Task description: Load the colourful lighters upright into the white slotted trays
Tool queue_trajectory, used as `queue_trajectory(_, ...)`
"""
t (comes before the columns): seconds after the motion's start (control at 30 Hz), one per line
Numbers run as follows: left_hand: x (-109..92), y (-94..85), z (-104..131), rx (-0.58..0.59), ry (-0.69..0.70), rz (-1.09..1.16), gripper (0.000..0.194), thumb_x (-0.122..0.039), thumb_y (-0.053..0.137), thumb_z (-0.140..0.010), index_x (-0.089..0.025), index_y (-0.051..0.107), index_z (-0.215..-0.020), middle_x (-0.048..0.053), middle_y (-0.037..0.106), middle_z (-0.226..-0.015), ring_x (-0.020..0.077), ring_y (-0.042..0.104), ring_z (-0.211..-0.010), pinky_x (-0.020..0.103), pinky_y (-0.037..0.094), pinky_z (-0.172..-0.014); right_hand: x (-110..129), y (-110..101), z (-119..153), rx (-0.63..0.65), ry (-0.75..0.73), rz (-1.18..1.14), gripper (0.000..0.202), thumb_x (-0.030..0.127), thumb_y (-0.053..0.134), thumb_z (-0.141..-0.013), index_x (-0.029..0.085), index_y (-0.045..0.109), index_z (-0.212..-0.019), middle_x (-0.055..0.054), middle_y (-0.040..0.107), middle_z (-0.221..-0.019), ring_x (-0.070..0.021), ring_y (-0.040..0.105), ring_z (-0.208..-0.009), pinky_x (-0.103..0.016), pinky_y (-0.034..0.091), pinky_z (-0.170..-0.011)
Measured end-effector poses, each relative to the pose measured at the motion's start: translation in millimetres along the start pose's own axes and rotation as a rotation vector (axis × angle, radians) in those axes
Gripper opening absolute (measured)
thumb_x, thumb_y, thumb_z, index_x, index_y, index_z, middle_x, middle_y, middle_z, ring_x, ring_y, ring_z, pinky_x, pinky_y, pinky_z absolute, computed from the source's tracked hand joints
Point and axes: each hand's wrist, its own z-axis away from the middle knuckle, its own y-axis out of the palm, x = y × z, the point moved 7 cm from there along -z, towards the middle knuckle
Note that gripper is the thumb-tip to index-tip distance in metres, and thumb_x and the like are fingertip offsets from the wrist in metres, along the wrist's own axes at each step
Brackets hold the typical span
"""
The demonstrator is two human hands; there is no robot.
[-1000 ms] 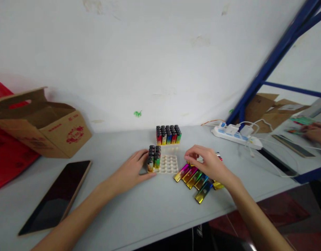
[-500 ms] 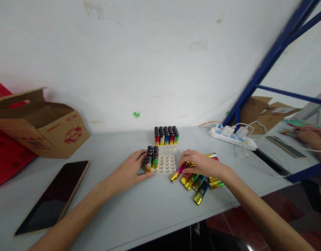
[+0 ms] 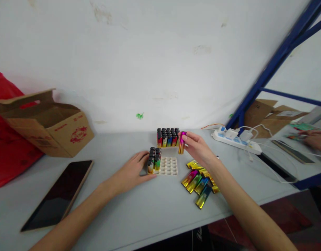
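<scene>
My left hand [image 3: 134,171] is curved around the left end of a white tray [image 3: 169,166] with round-edged pockets, its thumb along the front corner and its fingers beside the lighters. Two rows of black-topped lighters [image 3: 154,160] stand upright in the tray's left part; the pockets to their right are bare. Raised behind the tray's right end, my right hand [image 3: 195,144] pinches a shiny pink-and-gold lighter [image 3: 181,143], held nearly upright; no black top shows on it. Below that hand lies a pile of shiny gold and coloured lighters [image 3: 199,183], partly hidden by my forearm.
A full block of upright lighters [image 3: 168,137] stands near the wall. On the left are a dark tablet [image 3: 58,195], an open cardboard box [image 3: 58,136] and a red bag [image 3: 8,139]. A power strip [image 3: 236,141] with cables and a blue frame [image 3: 275,61] stand right; another person's hand [image 3: 317,139] shows beyond.
My right hand has lifted a pink-and-gold lighter from the pile and carried it up and left, turning it upright. My left hand stays at the tray. The view has shifted slightly.
</scene>
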Motion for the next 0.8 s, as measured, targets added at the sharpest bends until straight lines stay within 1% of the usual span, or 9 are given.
queue_trajectory(0.13, -1.1, -0.7, -0.7, -0.047, -0.012, 0.01, 0.074, -0.069, 0.101, -0.105, -0.027, 0.084, -0.163, 0.019, 0.081, -0.177, 0.0496, 0.08, -0.163, 0.065, 0.064, -0.147, 3.1, 29.8, -11.3, 0.091, 0.006, -0.01, 0.062, 0.078, 0.107, -0.093, 0.029, 0.073, -0.11, 0.0, 0.081, -0.097, -0.0203, 0.076, -0.083, -0.036, 0.069, -0.083)
queue_trajectory(0.2, -1.1, 0.7, -1.5, -0.066, -0.027, 0.012, 0.074, -0.07, 0.102, -0.103, -0.026, 0.085, -0.161, 0.02, 0.083, -0.173, 0.0502, 0.081, -0.161, 0.066, 0.065, -0.146, -2.1, 43.4, -11.0, 0.159, 0.027, -0.003, 0.064, 0.082, 0.101, -0.099, 0.031, 0.066, -0.116, 0.005, 0.074, -0.089, -0.0155, 0.061, -0.066, -0.031, 0.059, -0.065)
queue_trajectory(0.27, -1.1, 2.5, -2.0, -0.079, -0.042, 0.015, 0.074, -0.071, 0.103, -0.102, -0.028, 0.084, -0.16, 0.019, 0.084, -0.171, 0.0497, 0.082, -0.16, 0.067, 0.066, -0.145, -11.3, 51.3, -7.5, 0.175, 0.064, 0.026, 0.065, 0.086, 0.095, -0.103, 0.033, 0.063, -0.119, 0.012, 0.06, -0.078, -0.0121, 0.041, -0.056, -0.025, 0.042, -0.054)
queue_trajectory(0.3, -1.1, 3.2, -2.1, -0.085, -0.048, 0.015, 0.074, -0.072, 0.102, -0.103, -0.029, 0.083, -0.16, 0.018, 0.084, -0.171, 0.0494, 0.082, -0.161, 0.067, 0.066, -0.144, -15.9, 52.9, -5.3, 0.162, 0.076, 0.051, 0.067, 0.09, 0.093, -0.104, 0.033, 0.063, -0.117, 0.013, 0.052, -0.075, -0.0113, 0.034, -0.055, -0.023, 0.034, -0.051)
queue_trajectory(0.37, -0.9, 3.8, -1.7, -0.096, -0.057, 0.007, 0.073, -0.073, 0.101, -0.105, -0.028, 0.083, -0.16, 0.019, 0.084, -0.171, 0.0495, 0.08, -0.162, 0.067, 0.066, -0.145, -23.6, 52.8, -0.9, 0.108, 0.081, 0.109, 0.075, 0.101, 0.09, -0.1, 0.031, 0.064, -0.105, 0.014, 0.041, -0.071, -0.011, 0.028, -0.056, -0.023, 0.024, -0.051)
queue_trajectory(0.5, -0.6, 3.1, -0.4, -0.094, -0.054, -0.008, 0.074, -0.075, 0.098, -0.106, -0.026, 0.082, -0.16, 0.02, 0.082, -0.172, 0.0501, 0.079, -0.163, 0.07, 0.065, -0.144, -40.3, 50.2, 5.3, 0.007, 0.146, 0.177, 0.093, 0.119, 0.073, -0.095, 0.031, 0.052, -0.075, 0.009, 0.032, -0.062, -0.013, 0.029, -0.057, -0.029, 0.02, -0.052)
queue_trajectory(0.6, -1.0, 1.8, -0.3, -0.082, -0.044, -0.014, 0.075, -0.076, 0.097, -0.108, -0.027, 0.082, -0.162, 0.019, 0.082, -0.172, 0.0496, 0.079, -0.162, 0.069, 0.066, -0.143, -51.5, 50.6, 7.8, -0.03, 0.218, 0.221, 0.087, 0.111, 0.069, -0.098, 0.033, 0.045, -0.067, 0.008, 0.032, -0.058, -0.0137, 0.027, -0.057, -0.031, 0.02, -0.052)
queue_trajectory(0.73, -2.9, 0.1, -1.0, -0.076, -0.033, -0.011, 0.075, -0.078, 0.095, -0.108, -0.027, 0.082, -0.162, 0.019, 0.082, -0.171, 0.0494, 0.078, -0.162, 0.069, 0.065, -0.144, -56.1, 54.5, 10.6, -0.032, 0.246, 0.243, 0.066, 0.08, 0.061, -0.107, 0.033, 0.044, -0.065, 0.006, 0.034, -0.058, -0.0142, 0.025, -0.056, -0.032, 0.02, -0.052)
queue_trajectory(0.8, -3.4, -0.1, -1.4, -0.071, -0.038, -0.009, 0.074, -0.08, 0.095, -0.108, -0.028, 0.082, -0.16, 0.018, 0.082, -0.171, 0.0495, 0.078, -0.163, 0.068, 0.066, -0.144, -55.9, 56.2, 12.1, -0.023, 0.26, 0.227, 0.06, 0.072, 0.058, -0.108, 0.033, 0.043, -0.065, 0.006, 0.034, -0.058, -0.0144, 0.024, -0.056, -0.031, 0.02, -0.052)
